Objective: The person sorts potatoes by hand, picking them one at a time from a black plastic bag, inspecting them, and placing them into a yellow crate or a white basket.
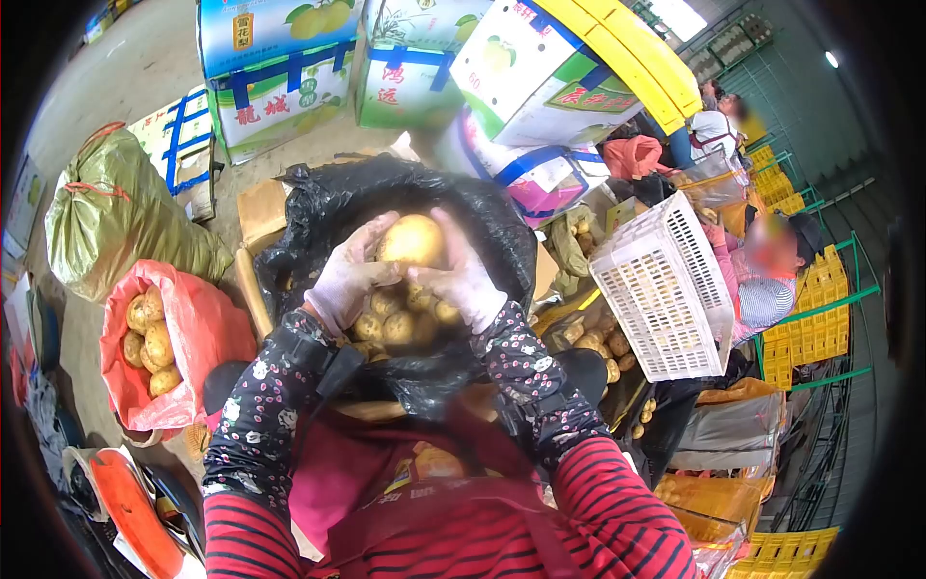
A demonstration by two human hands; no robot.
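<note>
Between my two gloved hands is a large yellow potato (412, 240), raised over a container lined with a black plastic bag (338, 188). My left hand (353, 273) wraps the potato's left side, and my right hand (465, 275) presses against its right side. Both wear thin whitish gloves. Below them, several more potatoes (397, 326) lie inside the black bag, partly in shadow and partly hidden by my hands.
At left a red bag (207, 333) holds potatoes, with a tied green sack (125, 217) behind it. Printed cartons (289, 106) are stacked ahead. To the right, a white plastic crate (666, 289) tilts over loose potatoes (598, 343), near another person (767, 280).
</note>
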